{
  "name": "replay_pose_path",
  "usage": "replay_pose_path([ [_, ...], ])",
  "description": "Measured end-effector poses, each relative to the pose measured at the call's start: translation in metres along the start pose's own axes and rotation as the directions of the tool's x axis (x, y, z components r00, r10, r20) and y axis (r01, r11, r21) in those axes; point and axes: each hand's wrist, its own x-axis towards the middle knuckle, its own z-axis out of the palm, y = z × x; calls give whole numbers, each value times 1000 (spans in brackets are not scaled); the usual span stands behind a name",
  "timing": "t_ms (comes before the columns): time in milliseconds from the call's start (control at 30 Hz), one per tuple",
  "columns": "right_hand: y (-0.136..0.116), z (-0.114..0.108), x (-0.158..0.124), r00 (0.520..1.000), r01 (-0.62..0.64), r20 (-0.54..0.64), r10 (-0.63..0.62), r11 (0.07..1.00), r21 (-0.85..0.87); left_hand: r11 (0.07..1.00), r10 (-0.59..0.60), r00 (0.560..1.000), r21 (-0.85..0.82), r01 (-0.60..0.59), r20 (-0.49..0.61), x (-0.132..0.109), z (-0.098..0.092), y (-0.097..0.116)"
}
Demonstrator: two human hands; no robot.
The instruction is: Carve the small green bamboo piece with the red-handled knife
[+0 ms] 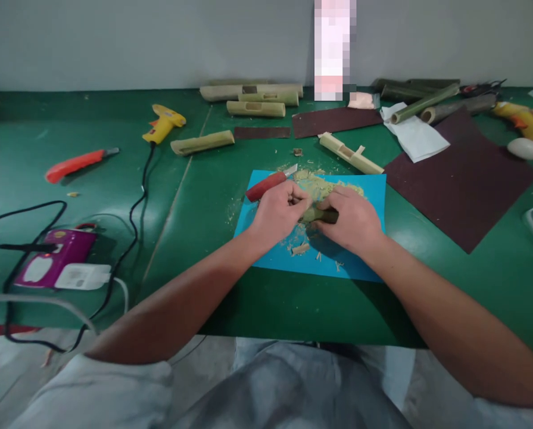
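Both my hands meet over a blue sheet (pixel 364 196) on the green table. My left hand (pixel 277 211) is closed around a red-handled utility knife (pixel 266 186), whose blade points toward the back right. My right hand (pixel 353 220) is closed on a short green bamboo piece (pixel 322 215) that shows between the two hands. A heap of pale shavings (pixel 313 182) lies on the sheet just beyond my fingers, with loose chips (pixel 300 248) nearer to me.
Cut bamboo tubes (pixel 255 108) lie along the back, one (pixel 350 154) by the sheet. Dark sandpaper sheets (pixel 460 185) are at right. A yellow glue gun (pixel 163 123), an orange knife (pixel 76 165), a purple device (pixel 58 256) with cables sit at left.
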Motion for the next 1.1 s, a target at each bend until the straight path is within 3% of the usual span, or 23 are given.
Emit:
replay_pose_path([
  [133,0,0,0,1000,3,0,-3,1000,2,1000,-3,999,-4,4,33,-10,-3,5],
  [367,1,1,0,1000,7,2,-7,1000,-11,998,-55,998,38,53,43,0,-3,8],
  [533,1,1,-1,1000,25,-5,-25,1000,-16,997,-77,994,-7,78,77,-8,-6,13],
  [1100,2,3,-2,998,53,-21,-54,998,-44,994,-107,993,13,107,54,7,-3,6],
])
